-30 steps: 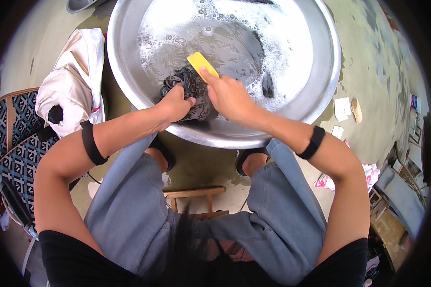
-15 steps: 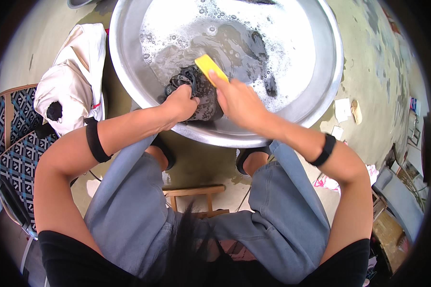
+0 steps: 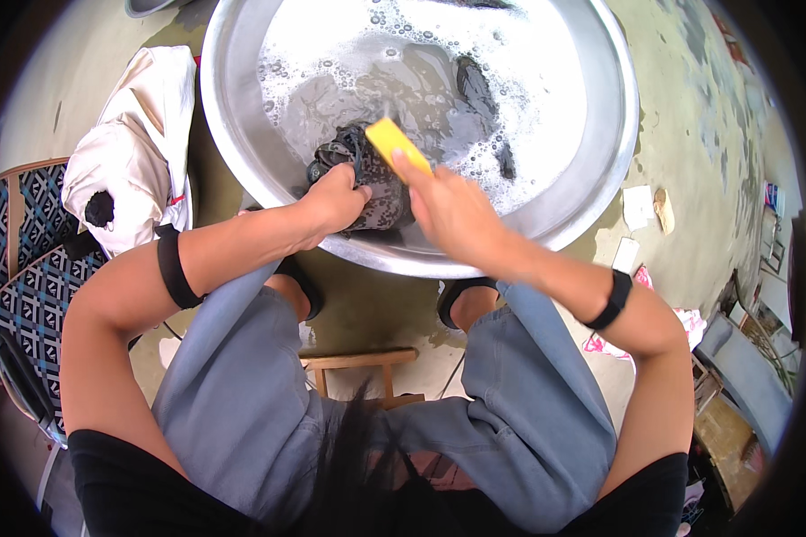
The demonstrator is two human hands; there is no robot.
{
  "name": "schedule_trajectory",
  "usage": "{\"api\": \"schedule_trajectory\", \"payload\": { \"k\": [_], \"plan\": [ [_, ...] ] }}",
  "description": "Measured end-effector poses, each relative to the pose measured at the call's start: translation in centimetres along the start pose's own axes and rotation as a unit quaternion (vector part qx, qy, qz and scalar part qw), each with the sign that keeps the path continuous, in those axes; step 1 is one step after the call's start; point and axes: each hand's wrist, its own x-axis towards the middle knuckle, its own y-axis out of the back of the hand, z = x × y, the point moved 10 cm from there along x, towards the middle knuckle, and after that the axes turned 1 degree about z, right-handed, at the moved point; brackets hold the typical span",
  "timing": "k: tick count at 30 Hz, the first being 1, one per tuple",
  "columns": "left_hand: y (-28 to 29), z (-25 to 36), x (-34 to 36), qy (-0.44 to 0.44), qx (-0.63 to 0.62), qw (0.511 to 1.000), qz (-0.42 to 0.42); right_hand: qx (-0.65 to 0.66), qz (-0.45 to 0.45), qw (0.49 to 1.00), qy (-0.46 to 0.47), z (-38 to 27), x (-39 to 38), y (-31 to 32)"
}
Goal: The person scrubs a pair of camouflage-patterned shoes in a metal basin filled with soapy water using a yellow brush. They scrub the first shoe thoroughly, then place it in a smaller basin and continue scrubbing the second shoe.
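My left hand [image 3: 336, 197] is closed on a dark, wet cloth [image 3: 385, 192] bunched against the near wall of a large metal basin [image 3: 613, 170]. Suds speckle its flatter part, and loose folds stick up beyond my fingers. In my right hand [image 3: 452, 210] is a yellow scrubbing brush [image 3: 396, 148], tilted over the cloth's right side with its far end up; its underside is hidden. Foamy grey water [image 3: 416, 85] fills the basin. More dark cloth [image 3: 477, 85] shows through the foam to the right of the brush.
A cream cloth bag [image 3: 125, 179] and a patterned bag [image 3: 27, 295] stand left of the basin. My feet are under its near rim, with a low wooden stool [image 3: 363, 358] between my legs. White papers [image 3: 638, 206] lie on the floor at right.
My right hand and the yellow brush have shifted slightly toward me and to the right. My left hand stays closed on the cloth. The floating dark cloth has drifted a little.
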Motion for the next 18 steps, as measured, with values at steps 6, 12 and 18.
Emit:
{"api": "schedule_trajectory", "payload": {
  "k": [6, 12, 18],
  "plan": [
    [-1.0, 1.2, -1.0, 0.010, 0.012, 1.000, -0.016, -0.006, 0.005, 1.000, 0.007, 2.0, 1.0, -1.8],
    [-0.8, 2.0, -1.7, -0.005, -0.009, 0.999, -0.045, 0.015, -0.009, 0.999, -0.038, 4.7, 8.2, -3.4],
    [-0.9, 0.1, -0.7, 0.014, 0.013, 1.000, -0.012, 0.047, -0.084, 0.995, -0.030, 0.5, -5.5, -0.7]
  ]
}}
